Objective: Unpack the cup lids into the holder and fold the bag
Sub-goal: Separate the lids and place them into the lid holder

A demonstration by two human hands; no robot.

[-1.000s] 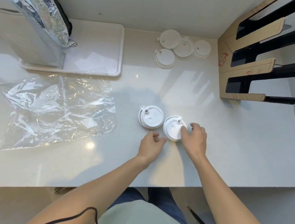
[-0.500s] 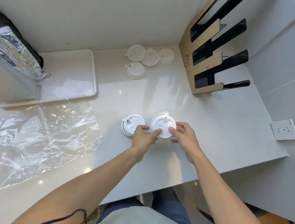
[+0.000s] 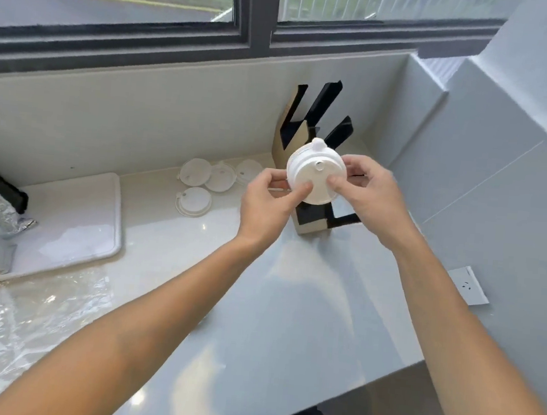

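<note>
Hands [image 3: 267,203] [image 3: 370,196], one lid stack [image 3: 314,174], four lids [image 3: 216,182]

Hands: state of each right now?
Left hand: holding the stack of lids by its left edge.
Right hand: holding the same stack, right edge.

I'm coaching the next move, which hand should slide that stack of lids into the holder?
Probably the right hand: it grips the lid stack on the side nearest the holder, which stands just behind and below. The left hand pinches the far side.
</note>
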